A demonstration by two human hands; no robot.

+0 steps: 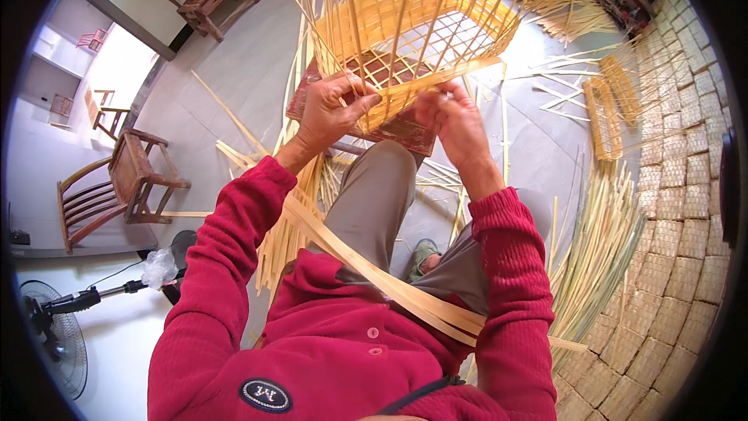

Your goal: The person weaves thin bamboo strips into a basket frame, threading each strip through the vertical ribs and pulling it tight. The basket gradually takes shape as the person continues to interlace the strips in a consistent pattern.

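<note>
A half-woven bamboo basket (502, 19) with an open lattice bottom rests on a worn red-brown wooden stool (409, 136) in front of my knees. Tall uprights rise from its near side. At the near left corner, my left hand (333, 109) is closed, thumb and fingers pinching the woven edge. My right hand (458, 118) is closed at the near side, its fingertips round a flat bamboo strip (471, 68) that runs along the low wall. Part of the weave is hidden behind my fingers.
Long bamboo strips (374, 269) lie across my lap. More bundled strips (596, 253) lie at the right, near two narrow woven pieces (604, 121) and a wall of stacked woven blocks (662, 242). Wooden chairs (128, 175) and a fan (58, 335) stand at the left.
</note>
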